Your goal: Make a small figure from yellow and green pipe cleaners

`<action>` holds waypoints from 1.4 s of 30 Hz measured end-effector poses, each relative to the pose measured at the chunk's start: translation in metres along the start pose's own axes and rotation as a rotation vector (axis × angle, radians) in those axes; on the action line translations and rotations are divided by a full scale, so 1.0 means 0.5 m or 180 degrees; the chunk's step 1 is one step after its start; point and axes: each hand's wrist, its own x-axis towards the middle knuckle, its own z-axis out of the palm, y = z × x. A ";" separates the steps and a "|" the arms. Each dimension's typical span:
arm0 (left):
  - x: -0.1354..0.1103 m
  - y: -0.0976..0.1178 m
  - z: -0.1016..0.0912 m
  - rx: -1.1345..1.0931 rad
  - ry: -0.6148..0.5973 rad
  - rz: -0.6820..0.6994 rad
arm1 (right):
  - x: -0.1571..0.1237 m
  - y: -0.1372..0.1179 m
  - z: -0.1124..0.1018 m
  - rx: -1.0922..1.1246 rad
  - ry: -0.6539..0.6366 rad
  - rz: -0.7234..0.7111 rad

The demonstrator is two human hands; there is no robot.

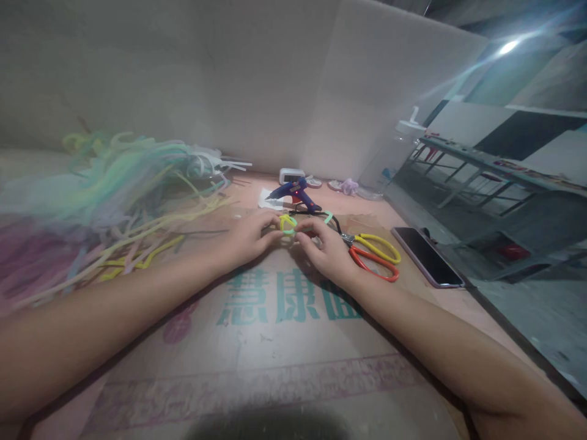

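Note:
My left hand [251,239] pinches a yellow pipe cleaner [284,221] bent into a small loop. My right hand [328,247] has thumb and fingertips closed on a light green pipe cleaner [329,217], whose hooked end sticks up behind the fingers. The yellow and green pieces meet between the fingertips; how they are joined is too small to tell. Just beyond the hands lies a blue glue gun [293,190] with a small red light. Beside my right hand rest pliers [373,253] with one yellow and one orange-red handle.
A blurred heap of pastel pipe cleaners [137,177] spreads at left. A phone [427,256] lies near the table's right edge. A clear bottle [389,156], a small white device [292,176] and a purple fuzzy piece [350,186] stand along the back. Printed cardboard [275,360] covers the tabletop.

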 end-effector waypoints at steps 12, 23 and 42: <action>0.001 0.003 -0.003 0.0094 0.0213 0.0028 | -0.005 -0.005 0.000 0.0117 -0.0074 -0.0044; -0.002 0.007 -0.002 0.0050 0.0132 0.0217 | 0.004 0.004 0.000 0.0132 -0.0022 0.0445; -0.002 0.011 -0.002 -0.0289 -0.0158 -0.0142 | 0.009 0.003 -0.003 0.0167 -0.0311 0.0435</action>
